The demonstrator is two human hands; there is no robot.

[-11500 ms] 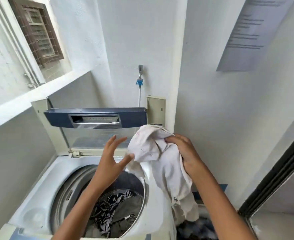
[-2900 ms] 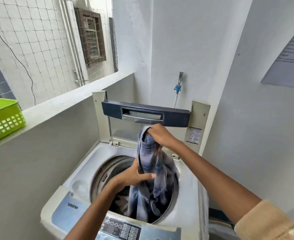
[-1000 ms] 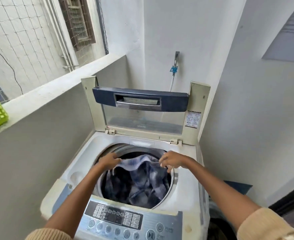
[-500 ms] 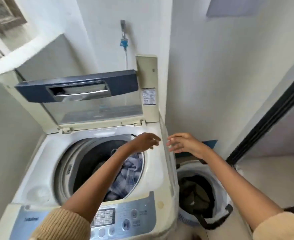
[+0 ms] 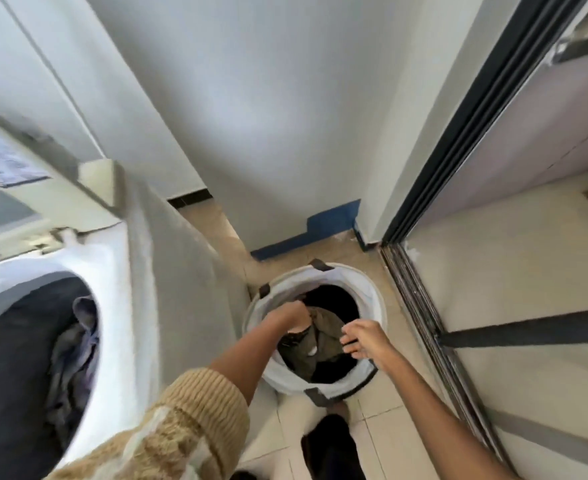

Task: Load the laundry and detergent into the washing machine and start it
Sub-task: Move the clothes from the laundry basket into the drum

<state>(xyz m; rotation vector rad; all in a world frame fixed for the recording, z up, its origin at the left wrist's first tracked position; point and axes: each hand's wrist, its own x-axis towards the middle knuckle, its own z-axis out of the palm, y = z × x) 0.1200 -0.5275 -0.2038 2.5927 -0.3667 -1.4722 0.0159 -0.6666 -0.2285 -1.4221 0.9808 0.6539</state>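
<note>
Down inside the laundry hamper, our left hand has its grip closed on an olive garment; our right hand hovers just above the hamper, fingers spread, holding nothing. Left of the hamper, the washing machine stands lid up, with blue plaid clothes already in the drum. Risk: the soft hamper tips or drags if the garment snags on lifting.
</note>
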